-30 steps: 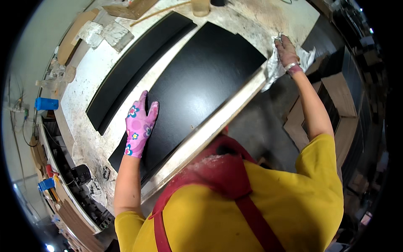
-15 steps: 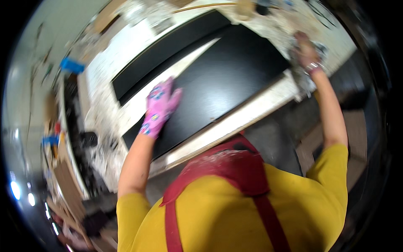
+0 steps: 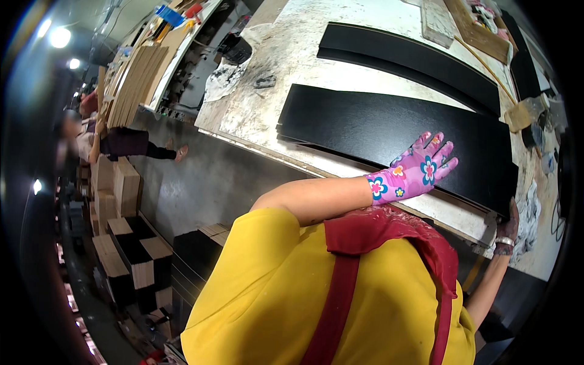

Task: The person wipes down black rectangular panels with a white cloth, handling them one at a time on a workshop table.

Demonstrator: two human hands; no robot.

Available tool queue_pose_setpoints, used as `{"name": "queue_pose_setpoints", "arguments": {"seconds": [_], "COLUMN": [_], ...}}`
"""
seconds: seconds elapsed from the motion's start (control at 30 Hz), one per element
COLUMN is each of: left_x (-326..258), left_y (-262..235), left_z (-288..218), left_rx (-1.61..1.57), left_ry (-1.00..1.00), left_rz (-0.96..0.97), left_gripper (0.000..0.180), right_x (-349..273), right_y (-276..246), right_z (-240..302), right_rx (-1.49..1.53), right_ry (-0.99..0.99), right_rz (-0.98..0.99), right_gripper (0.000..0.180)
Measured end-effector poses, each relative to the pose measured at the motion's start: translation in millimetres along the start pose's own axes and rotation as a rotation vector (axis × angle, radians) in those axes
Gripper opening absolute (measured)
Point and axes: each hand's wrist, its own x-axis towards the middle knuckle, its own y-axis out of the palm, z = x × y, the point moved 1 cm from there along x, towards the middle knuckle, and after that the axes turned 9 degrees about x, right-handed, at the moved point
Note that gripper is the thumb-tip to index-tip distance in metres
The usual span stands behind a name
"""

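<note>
My left hand, in a pink flowered glove, lies flat with fingers spread on a large black panel near its front edge. The panel rests on a paint-stained workbench. My right hand, with a bracelet at the wrist, is against the panel's right end, beside a white rag. Its fingers are partly hidden, so its grip is unclear. A second, narrower black panel lies farther back on the bench.
Wooden strips and a frame lie at the bench's far side. A stack of thin boards stands on a table to the left. Piles of black and wood boards sit on the floor. Another person works at far left.
The view has swung round to the left, showing the floor and board piles. My left hand has shifted along the black panel toward its right end, closer to my right hand.
</note>
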Motion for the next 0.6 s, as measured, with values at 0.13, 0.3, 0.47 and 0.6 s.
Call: {"name": "queue_pose_setpoints", "arguments": {"seconds": [0.13,0.3,0.47,0.6], "left_x": [4.5,35.4,38.3,40.0], "left_y": [-38.3,-133.0,-185.6,-251.5], "left_z": [1.4,30.4,79.3,110.0], "left_rx": [0.035,0.193,0.195,0.149], "left_ry": [0.039,0.017,-0.102,-0.160], "left_rz": [-0.216,-0.210,-0.519,-0.710], "left_gripper": [0.049,0.029,0.029,0.046], "right_x": [-69.2,-83.9,-104.0,-108.2], "right_y": [99.7,125.3,265.0,318.6], "right_z": [77.3,189.6,162.7,111.3], "right_rx": [0.061,0.192,0.030,-0.236], "right_ry": [-0.108,-0.203,-0.349,-0.451], "right_rz": [0.150,0.375,0.637,0.939], "right_gripper": [0.056,0.060,0.060,0.050]}}
